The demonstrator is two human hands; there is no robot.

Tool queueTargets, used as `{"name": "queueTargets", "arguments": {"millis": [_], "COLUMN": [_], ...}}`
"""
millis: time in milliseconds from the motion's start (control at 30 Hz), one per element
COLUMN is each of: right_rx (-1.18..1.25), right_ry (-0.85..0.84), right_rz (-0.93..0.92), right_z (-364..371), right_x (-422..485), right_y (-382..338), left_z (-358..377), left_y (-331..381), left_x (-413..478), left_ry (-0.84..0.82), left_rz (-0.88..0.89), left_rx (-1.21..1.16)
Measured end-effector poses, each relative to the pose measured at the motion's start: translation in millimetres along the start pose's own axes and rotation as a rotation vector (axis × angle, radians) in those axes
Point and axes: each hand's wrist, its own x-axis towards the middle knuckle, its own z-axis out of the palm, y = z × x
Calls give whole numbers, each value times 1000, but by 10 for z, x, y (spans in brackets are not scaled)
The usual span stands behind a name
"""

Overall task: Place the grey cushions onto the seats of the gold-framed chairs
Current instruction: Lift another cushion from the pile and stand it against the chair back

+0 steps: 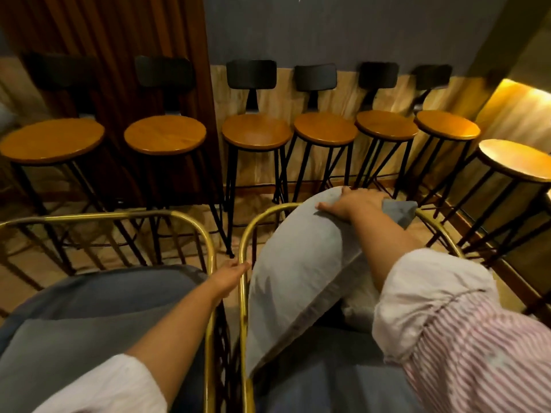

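Two gold-framed chairs stand side by side below me. The left chair [190, 217] has a grey cushion [98, 317] lying flat on its seat. In the right chair [243, 242] a lighter grey cushion [298, 278] stands tilted against the backrest, its lower corner on the blue seat [337, 377]. My right hand [350, 202] lies spread on the top edge of that cushion, gripping it. My left hand [231, 278] holds the right chair's gold rail, just left of the cushion.
A row of tall bar stools with round wooden seats [256, 131] and black backrests lines the far wall. One more stool [512, 159] stands at the right, close to the right chair. A narrow strip of floor separates stools and chairs.
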Motion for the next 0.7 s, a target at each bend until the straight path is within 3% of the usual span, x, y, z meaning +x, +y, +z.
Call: {"name": "queueTargets", "arguments": {"millis": [333, 567, 700], "right_rx": [439, 715, 772], "right_ry": [-32, 15, -6], "right_rz": [77, 143, 169], "right_z": [839, 1387, 1507], "right_x": [-373, -834, -1012], "right_y": [1215, 1589, 1687], "left_z": [365, 608, 676], "left_y": [-151, -216, -235], "left_x": [112, 151, 192], "left_ry": [12, -96, -58], "left_rz": [-173, -132, -94], "left_rx": [-132, -318, -297]}}
